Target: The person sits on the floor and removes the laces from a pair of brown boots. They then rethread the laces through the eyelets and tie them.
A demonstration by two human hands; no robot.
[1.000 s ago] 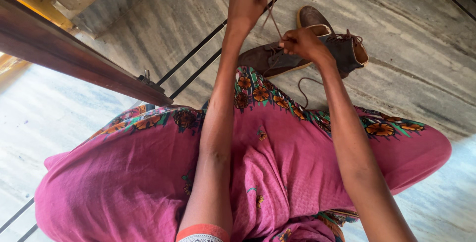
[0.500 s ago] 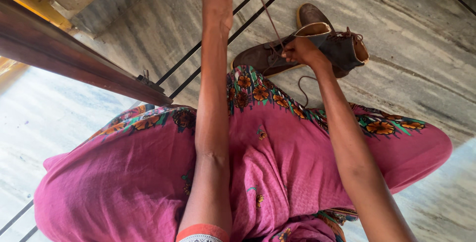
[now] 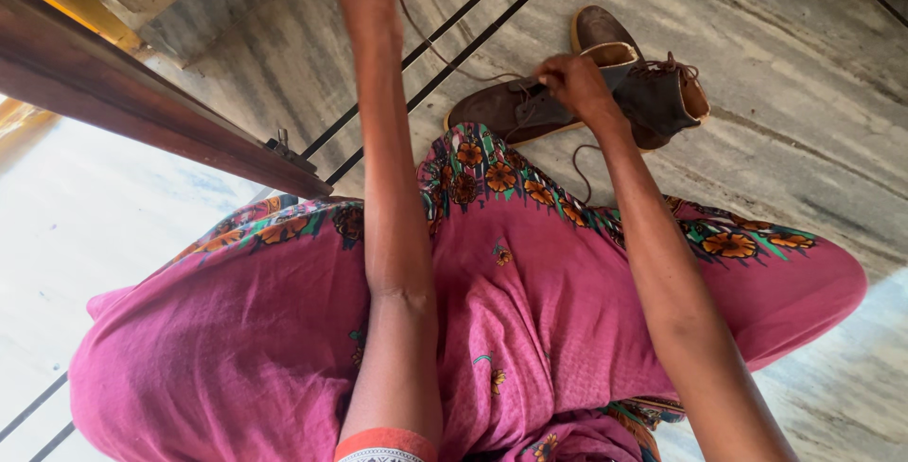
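Two brown ankle shoes lie on the stone floor beyond my knees: the nearer shoe (image 3: 497, 107) on its side, the other shoe (image 3: 662, 93) just behind it. My right hand (image 3: 575, 84) is closed on the nearer shoe at its laced opening. A thin brown lace (image 3: 445, 57) runs taut from that shoe up and left, past the top edge of the view. My left forearm (image 3: 378, 93) reaches straight up along it, and my left hand is cut off by the frame's top. A loose lace end (image 3: 579, 171) dangles over my pink floral skirt (image 3: 530, 311).
A dark wooden beam (image 3: 142, 107) with a small metal fitting crosses the upper left. The grey marble floor (image 3: 776, 17) has black inlaid lines (image 3: 454, 46) running diagonally. A bright pale surface (image 3: 66, 235) lies at the left.
My left hand has drawn the lace upward and away until the hand left the view. The lace has lengthened and tightened. My right hand has stayed on the shoe.
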